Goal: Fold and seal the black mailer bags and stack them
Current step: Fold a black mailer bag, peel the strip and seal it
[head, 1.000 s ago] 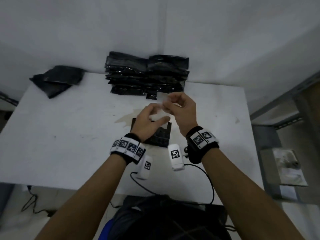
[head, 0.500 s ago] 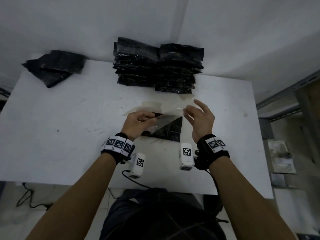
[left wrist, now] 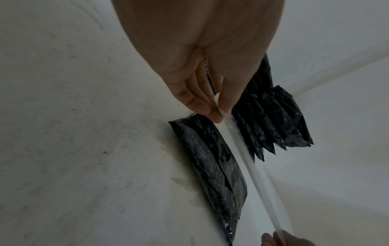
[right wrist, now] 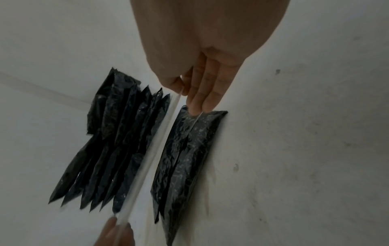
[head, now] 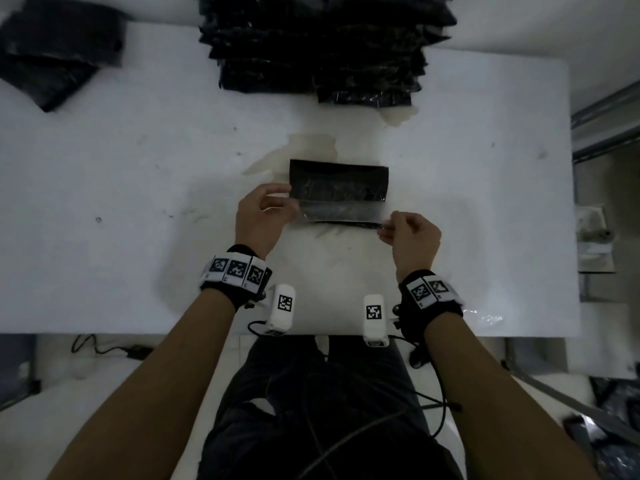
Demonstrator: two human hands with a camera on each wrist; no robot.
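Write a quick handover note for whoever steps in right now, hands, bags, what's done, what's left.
Left hand: pinches the left end of the clear tape strip.
Right hand: pinches the right end; the strip is stretched taut over the near edge of the folded bag.
Folded bag lies mid-table, not yet taped.
Finished stack sits at the far edge; a loose pile of bags lies at the far left corner.
Left: press the tape down, move this bag to the stack, then do the loose ones.

White table (head: 104, 188), stained; metal shelf (head: 602, 109) beside.
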